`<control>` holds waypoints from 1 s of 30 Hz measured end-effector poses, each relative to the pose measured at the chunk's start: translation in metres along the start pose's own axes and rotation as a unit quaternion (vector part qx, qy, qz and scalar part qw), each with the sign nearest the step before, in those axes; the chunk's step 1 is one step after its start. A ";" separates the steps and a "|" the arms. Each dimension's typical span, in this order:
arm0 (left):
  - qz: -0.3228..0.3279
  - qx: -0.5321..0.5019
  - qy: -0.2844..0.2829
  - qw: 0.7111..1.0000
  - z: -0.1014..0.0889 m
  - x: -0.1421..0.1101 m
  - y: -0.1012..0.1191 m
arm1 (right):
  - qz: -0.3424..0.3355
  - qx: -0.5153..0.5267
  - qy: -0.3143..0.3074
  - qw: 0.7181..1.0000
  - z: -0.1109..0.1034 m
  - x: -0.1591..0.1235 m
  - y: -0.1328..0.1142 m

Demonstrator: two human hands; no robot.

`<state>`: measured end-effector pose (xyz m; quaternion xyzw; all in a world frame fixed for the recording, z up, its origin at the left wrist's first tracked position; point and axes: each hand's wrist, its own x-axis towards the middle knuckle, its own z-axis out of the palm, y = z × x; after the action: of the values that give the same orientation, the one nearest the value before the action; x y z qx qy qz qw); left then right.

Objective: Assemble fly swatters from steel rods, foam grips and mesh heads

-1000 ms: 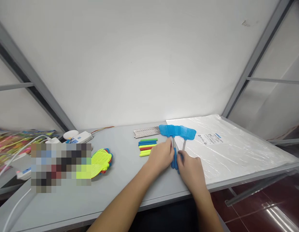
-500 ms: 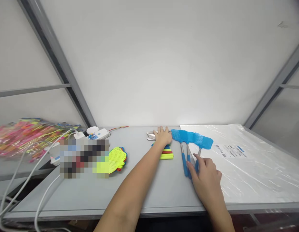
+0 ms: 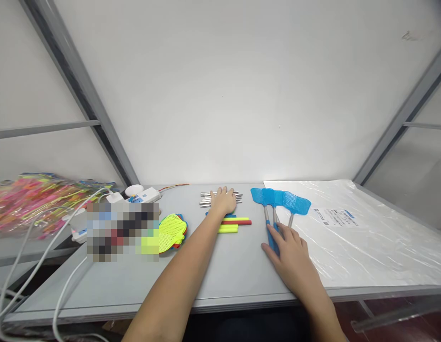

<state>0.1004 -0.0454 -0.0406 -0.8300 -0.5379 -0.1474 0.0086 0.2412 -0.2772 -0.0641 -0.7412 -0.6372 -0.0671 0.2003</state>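
My left hand (image 3: 223,201) lies palm down on a bundle of steel rods (image 3: 220,198), with its fingers spread. Just below that hand sit coloured foam grips (image 3: 234,225) in yellow-green, red and blue, partly hidden by my wrist. To the right, several blue plastic fly swatters (image 3: 279,201) lie side by side. My right hand (image 3: 288,251) is over their blue handles (image 3: 272,237), with the thumb on one side and the fingers on the other. The lower handle ends are hidden beneath it.
The grey table (image 3: 220,294) has a front edge close to my arms. A white plastic-wrapped sheet (image 3: 363,237) covers its right part. A stack of coloured swatters (image 3: 172,232), a power strip (image 3: 142,194), white cables and a pile of pink packaging (image 3: 31,202) lie at left.
My left hand has shifted left along the steel rods. The foam grips now lie more spread out. My right hand has moved onto the blue handles, which sit closer together.
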 end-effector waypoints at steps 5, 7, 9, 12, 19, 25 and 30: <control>0.008 0.013 0.014 1.000 -0.009 -0.008 -0.019 | 0.005 -0.002 -0.005 1.000 0.005 0.000 -0.007; 0.014 0.016 0.027 0.999 -0.014 -0.010 -0.016 | 0.007 0.001 -0.007 1.000 0.004 0.000 -0.009; 0.031 0.016 0.039 0.999 -0.020 -0.012 -0.008 | 0.009 0.004 -0.008 1.000 0.003 0.001 -0.010; 0.090 0.005 0.035 0.995 -0.029 -0.019 0.015 | 0.014 0.001 -0.001 1.000 0.001 0.001 -0.010; 0.329 -0.021 -0.071 0.941 -0.034 -0.069 0.059 | 0.027 0.007 0.013 1.000 0.002 0.001 -0.011; 0.342 -0.030 -0.076 0.936 -0.035 -0.085 0.056 | 0.034 0.032 0.035 0.998 0.001 0.002 -0.011; 0.314 -0.031 -0.047 0.948 -0.033 -0.087 0.060 | 0.032 0.062 0.049 0.996 0.000 0.003 -0.010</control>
<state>0.1131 -0.1541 -0.0225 -0.9627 -0.2454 -0.1142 0.0034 0.2318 -0.2730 -0.0608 -0.7434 -0.6051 -0.0575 0.2792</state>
